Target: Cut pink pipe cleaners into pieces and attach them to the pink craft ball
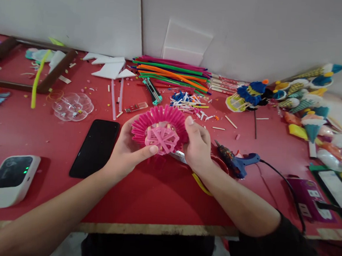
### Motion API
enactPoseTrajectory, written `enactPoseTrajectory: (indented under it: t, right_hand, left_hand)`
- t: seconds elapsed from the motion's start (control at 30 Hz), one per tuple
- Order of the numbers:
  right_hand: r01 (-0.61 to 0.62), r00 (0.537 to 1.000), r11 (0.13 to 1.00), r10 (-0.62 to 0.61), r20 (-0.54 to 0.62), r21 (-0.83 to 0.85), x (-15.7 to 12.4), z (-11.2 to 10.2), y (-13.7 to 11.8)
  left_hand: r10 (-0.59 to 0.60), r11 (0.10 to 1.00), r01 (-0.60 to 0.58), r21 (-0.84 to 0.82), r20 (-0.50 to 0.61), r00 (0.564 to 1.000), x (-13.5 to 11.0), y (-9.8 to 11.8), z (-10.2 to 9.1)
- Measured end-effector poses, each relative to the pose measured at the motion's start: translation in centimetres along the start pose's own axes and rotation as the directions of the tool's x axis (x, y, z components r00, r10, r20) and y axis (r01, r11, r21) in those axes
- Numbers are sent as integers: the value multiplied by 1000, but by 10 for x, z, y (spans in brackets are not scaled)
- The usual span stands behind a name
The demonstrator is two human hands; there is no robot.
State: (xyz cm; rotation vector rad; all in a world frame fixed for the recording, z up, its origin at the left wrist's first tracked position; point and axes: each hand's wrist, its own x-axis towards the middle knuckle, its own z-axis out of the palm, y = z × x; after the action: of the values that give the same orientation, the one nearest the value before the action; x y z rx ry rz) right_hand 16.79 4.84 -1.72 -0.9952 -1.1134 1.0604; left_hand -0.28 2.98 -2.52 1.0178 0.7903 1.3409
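Between my two hands is a pink craft piece [162,139], with a round spoked disc facing me and a fringe of looped magenta pipe cleaner around it. My left hand [130,146] grips its left side, the thumb pressed on the disc's lower edge. On the right, my right hand [197,143] pinches the fringe, thumb up; its other fingers are curled and partly hidden. Below the right hand lie scissors [179,156], partly covered by that hand and forearm. A blue glue gun [239,160] rests just to the right.
Pipe cleaners [174,74] lie along the wall, near a green cutter [152,91] and scattered small sticks [187,100]. A black phone [95,148] and white device [11,179] are at left. Finished-looking craft figures [251,95] stand at right. The glue gun's cord [284,177] crosses to a purple box [311,198].
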Motion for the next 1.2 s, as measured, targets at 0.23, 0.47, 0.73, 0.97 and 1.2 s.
enactPoseTrajectory:
  t: [0.23,0.47,0.73,0.97,1.2]
  right_hand:
    - [-17,994,998,9,107,67,3,-9,-6]
    - [149,983,989,-147,113,-10,0,-5,-9]
    - [193,968,977,-174,182,-94,-3,-4,-15]
    - [256,957,944,-219,188,-208,-5,-3,-22]
    - [338,937,878,-282,204,-338,-4,-3,-23]
  left_hand:
    - [-35,997,32,66,50,998,-5,7,-4]
    - [-53,994,43,102,95,994,-5,11,-2]
    - [-71,997,66,49,119,990,-5,8,-5]
    - [-77,996,72,44,137,988,-5,10,-4]
    - [-79,996,74,51,121,989,-6,11,-3]
